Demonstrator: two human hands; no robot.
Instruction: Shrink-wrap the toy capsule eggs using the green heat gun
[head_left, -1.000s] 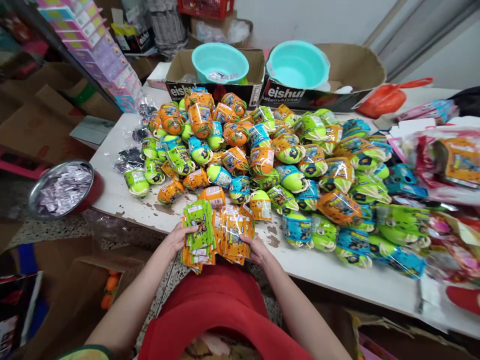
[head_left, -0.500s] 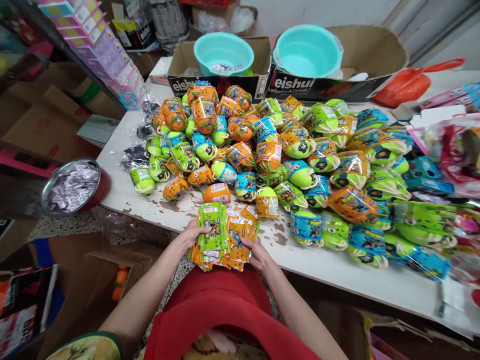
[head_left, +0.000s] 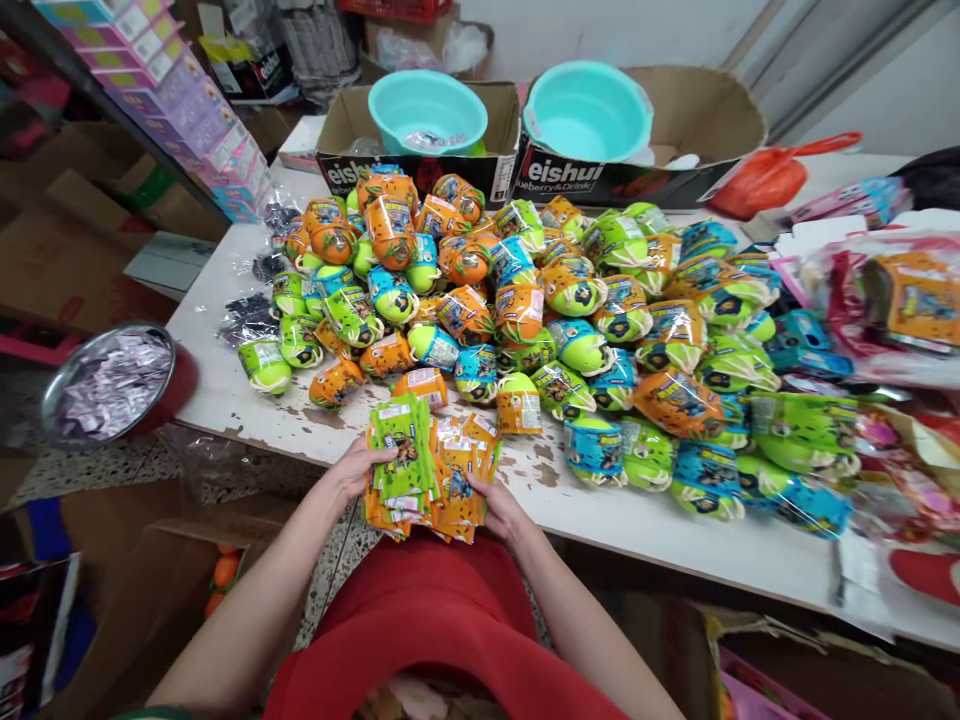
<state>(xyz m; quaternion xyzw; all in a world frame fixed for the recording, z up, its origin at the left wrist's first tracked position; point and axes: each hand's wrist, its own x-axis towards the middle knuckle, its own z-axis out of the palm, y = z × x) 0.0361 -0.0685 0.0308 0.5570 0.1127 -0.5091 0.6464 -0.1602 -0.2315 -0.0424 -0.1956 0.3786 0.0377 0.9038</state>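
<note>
At the table's front edge, my left hand (head_left: 355, 468) grips a stack of green packets (head_left: 403, 450) with its thumb on top. My right hand (head_left: 501, 506) holds the right side of a stack of orange packets (head_left: 459, 480). The two stacks lie side by side and overlap, with more orange packets showing under the green ones. The fingers beneath the packets are hidden. Just beyond them, wrapped egg-shaped toys (head_left: 457, 310) in orange, green and blue sleeves are heaped on the table.
A worn white table (head_left: 217, 400) bears the heap. Behind it stand two turquoise basins (head_left: 589, 112) in cardboard boxes (head_left: 600, 185). A metal bowl of small sachets (head_left: 116, 385) is at the left, a red plastic bag (head_left: 761, 180) at the back right. Open cartons (head_left: 810, 660) stand below.
The view has shifted a little to the right, so the table's contents appear farther left. Both hands keep hold of the packets, with hardly any change in grip.
</note>
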